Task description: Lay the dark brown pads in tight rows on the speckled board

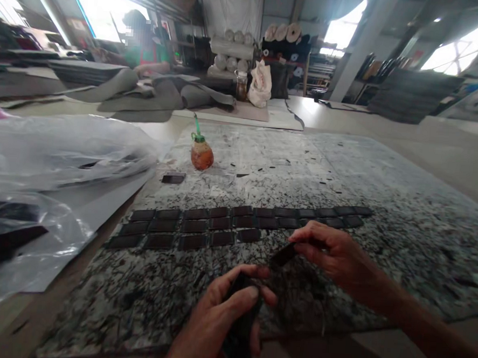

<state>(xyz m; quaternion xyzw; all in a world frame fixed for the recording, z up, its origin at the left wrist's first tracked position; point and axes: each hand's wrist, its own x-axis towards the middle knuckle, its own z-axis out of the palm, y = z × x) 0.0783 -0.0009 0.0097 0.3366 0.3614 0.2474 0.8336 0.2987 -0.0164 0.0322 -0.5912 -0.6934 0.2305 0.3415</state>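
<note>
No text, label, brand, number or sign can be read anywhere.

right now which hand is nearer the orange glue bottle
Left. The left hand sits low, below the orange glue bottle, gripping a dark stack. The right hand is farther right, pinching a dark piece.

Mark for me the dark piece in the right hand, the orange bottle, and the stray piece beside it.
dark piece (283, 254), head view, its middle.
orange bottle (202, 155), head view, its belly.
stray piece (173, 178), head view, its centre.
</note>
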